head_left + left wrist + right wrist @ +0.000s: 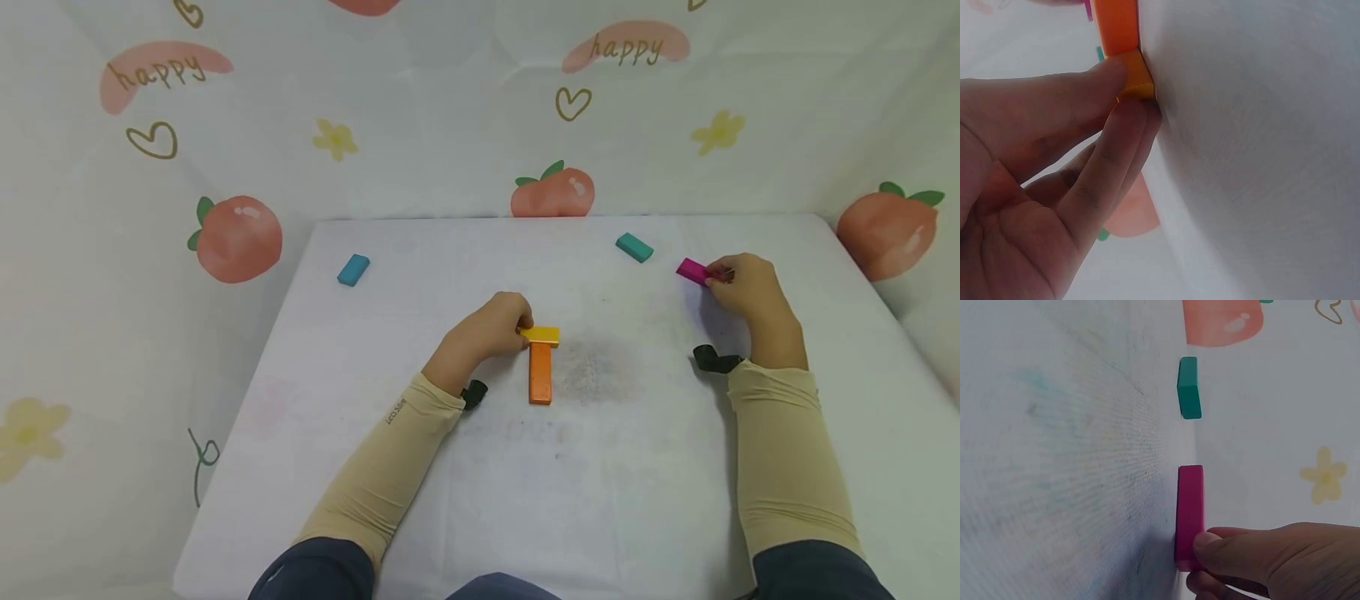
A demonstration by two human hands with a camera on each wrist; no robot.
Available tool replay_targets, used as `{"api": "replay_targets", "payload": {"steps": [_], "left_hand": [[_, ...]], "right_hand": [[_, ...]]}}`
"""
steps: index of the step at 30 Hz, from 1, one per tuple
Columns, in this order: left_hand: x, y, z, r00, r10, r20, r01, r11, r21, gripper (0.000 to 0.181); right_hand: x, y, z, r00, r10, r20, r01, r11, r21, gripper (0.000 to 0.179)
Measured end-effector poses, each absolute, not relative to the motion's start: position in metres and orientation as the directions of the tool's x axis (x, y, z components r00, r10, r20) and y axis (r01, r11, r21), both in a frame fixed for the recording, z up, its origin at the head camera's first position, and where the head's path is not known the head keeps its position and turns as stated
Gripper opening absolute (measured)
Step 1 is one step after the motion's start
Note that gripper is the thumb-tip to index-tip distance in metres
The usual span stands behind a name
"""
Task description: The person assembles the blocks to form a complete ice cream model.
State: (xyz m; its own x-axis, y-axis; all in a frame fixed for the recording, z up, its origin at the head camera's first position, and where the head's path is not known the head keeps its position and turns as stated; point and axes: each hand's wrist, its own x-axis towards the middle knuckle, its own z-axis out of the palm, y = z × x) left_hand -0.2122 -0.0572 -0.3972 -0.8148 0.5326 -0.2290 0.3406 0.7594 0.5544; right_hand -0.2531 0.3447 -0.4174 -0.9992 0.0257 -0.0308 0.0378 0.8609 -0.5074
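Observation:
Near the middle of the white table lies an orange block (540,375), its long side running toward the person. Across its far end sits a yellow block (544,335), so the two form a T. My left hand (491,327) pinches the yellow block's left end between thumb and fingers; in the left wrist view that block (1137,75) meets the orange block (1116,26). At the right rear my right hand (750,283) pinches one end of a magenta block (692,271). The right wrist view shows the thumb on the magenta block (1189,512) beside the tabletop.
A teal-green block (634,247) lies near the table's back edge, left of the magenta one. Farther left is a blue block (353,270). A printed cloth (435,108) with peaches and flowers hangs behind the table (480,500). Black wrist devices (716,359) stick out by the sleeves.

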Motion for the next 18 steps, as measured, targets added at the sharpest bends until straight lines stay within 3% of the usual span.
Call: {"api": "replay_targets", "payload": {"steps": [10,18], "left_hand": [[-0.211,-0.057,-0.396,-0.818,0.523,-0.238,0.328,0.765,0.554,0.029],[-0.212,-0.058,-0.397,-0.819,0.521,-0.239,0.324,0.764,0.558,0.03]], "right_hand": [[-0.254,0.336,-0.413,-0.997,-0.052,-0.061,-0.014,0.859,-0.512,0.033],[-0.256,0.303,-0.407,-0.982,-0.143,-0.124,-0.061,0.859,-0.508,0.033]]}}
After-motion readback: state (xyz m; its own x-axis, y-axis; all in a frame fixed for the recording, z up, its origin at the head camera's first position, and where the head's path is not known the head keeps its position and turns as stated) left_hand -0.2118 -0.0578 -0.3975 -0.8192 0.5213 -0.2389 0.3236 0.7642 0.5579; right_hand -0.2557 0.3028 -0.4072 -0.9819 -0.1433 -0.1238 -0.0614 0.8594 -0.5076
